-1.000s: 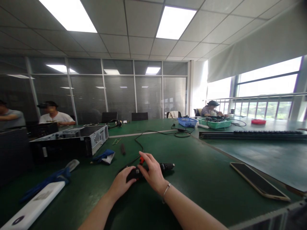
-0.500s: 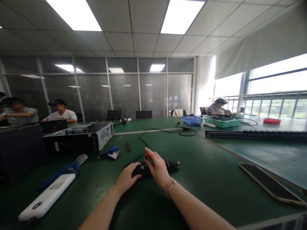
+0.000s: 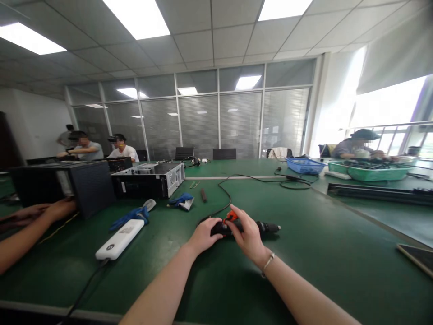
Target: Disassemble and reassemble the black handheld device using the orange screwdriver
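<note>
A black corded electric screwdriver (image 3: 263,227) with an orange part (image 3: 231,215) lies on its side at the green table, its tip pointing right. My left hand (image 3: 203,237) is closed round its rear end, beside the cord. Across the middle of the body is my right hand (image 3: 249,235), its thumb and fingers closed about the tool beside the orange part. My right fingers hide some of the body. The black cord (image 3: 226,189) runs from the rear of the tool up the table.
A white power strip (image 3: 121,239) and blue gloves (image 3: 131,217) lie at left. Behind them stand an open computer case (image 3: 142,185) and a dark case (image 3: 94,187), with a co-worker's hands at it. Blue basket (image 3: 305,166) and green basket (image 3: 379,172) sit at back right; a phone (image 3: 416,259) lies right.
The view has turned left, so everything sits farther right and a co-worker's arms at the dark case have come into sight. Both my hands stay on the electric screwdriver.
</note>
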Demonstrator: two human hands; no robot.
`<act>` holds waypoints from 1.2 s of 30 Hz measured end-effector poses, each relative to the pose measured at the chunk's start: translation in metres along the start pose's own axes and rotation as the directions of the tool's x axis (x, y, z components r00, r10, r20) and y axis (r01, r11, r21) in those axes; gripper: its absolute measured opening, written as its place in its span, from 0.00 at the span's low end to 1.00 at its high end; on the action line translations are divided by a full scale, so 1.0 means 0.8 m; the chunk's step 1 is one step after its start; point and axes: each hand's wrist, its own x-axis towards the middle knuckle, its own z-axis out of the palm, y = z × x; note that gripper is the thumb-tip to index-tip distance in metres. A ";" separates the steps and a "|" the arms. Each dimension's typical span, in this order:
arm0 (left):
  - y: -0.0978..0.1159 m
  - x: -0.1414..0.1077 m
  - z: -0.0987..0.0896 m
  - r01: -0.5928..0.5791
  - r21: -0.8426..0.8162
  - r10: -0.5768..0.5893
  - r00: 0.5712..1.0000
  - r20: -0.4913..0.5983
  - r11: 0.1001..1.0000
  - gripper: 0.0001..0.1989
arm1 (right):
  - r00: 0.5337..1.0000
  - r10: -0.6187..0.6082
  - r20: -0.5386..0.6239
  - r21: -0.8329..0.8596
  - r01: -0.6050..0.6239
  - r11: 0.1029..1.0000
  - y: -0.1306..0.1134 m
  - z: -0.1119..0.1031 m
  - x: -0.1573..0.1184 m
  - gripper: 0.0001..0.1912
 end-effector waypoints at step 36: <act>-0.013 0.010 0.001 0.049 -0.059 -0.053 0.996 -0.067 0.997 0.13 | 0.986 0.010 0.166 -0.083 0.003 0.997 -0.031 0.018 0.019 0.23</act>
